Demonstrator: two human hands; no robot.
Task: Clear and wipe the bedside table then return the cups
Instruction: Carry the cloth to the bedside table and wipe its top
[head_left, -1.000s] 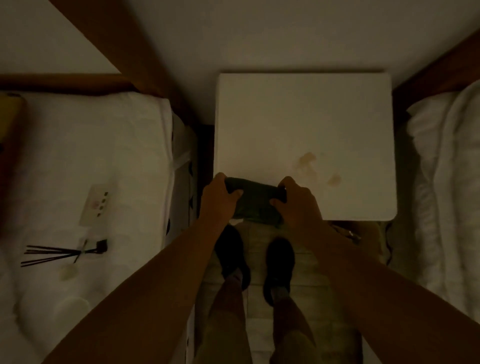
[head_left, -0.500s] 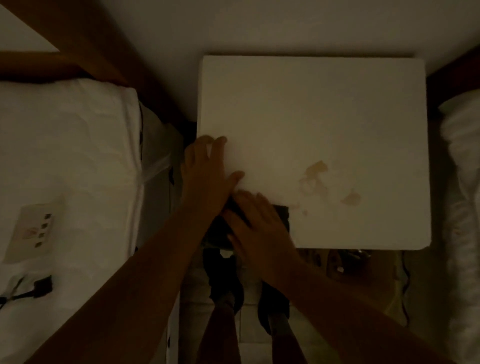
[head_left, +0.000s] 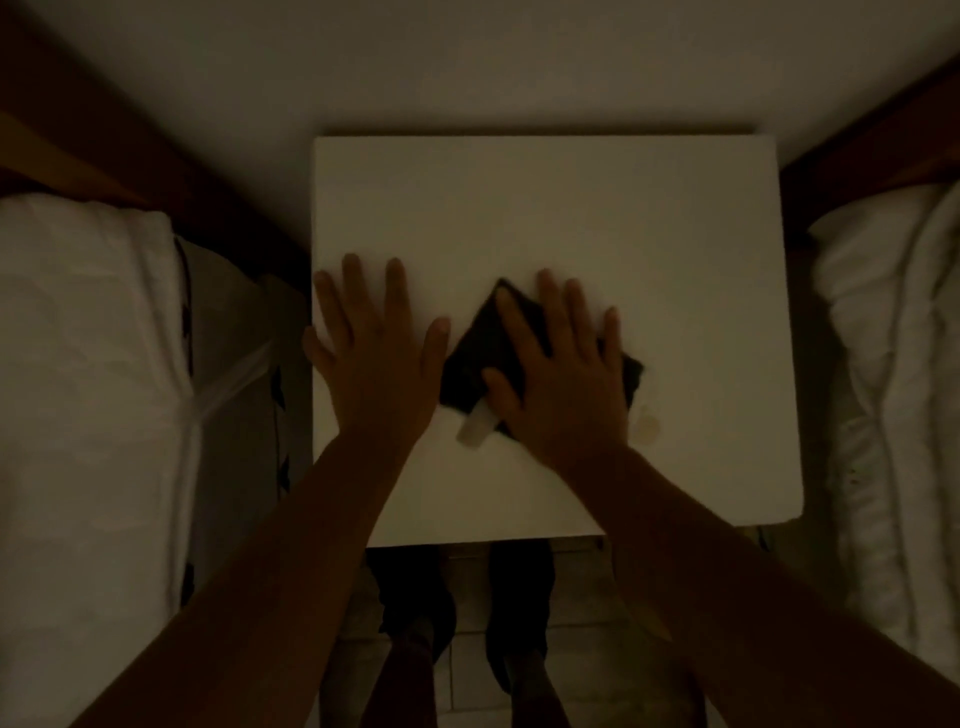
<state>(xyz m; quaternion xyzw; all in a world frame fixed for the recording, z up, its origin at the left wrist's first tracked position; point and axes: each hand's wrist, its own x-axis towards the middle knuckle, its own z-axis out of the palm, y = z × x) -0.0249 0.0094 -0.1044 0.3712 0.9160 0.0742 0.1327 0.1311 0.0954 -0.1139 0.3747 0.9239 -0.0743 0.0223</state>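
Note:
The white square bedside table (head_left: 597, 218) fills the middle of the dim head view. A dark folded cloth (head_left: 475, 358) with a pale tag lies flat on its top. My right hand (head_left: 561, 374) presses down on the cloth, fingers spread, and hides most of it. My left hand (head_left: 371, 353) lies flat and spread on the bare tabletop by the left edge, beside the cloth. A faint brownish stain (head_left: 647, 426) shows just right of the cloth. No cups are in view.
A white bed (head_left: 88, 389) runs along the left and another white bed (head_left: 904, 374) along the right, each close to the table. My dark shoes (head_left: 415, 603) stand on the tiled floor under the table's near edge. A pale wall is behind.
Both hands held the cloth at the table's near edge. Now it lies mid-table under my right hand, covering part of the stains, and my left hand rests flat on the top.

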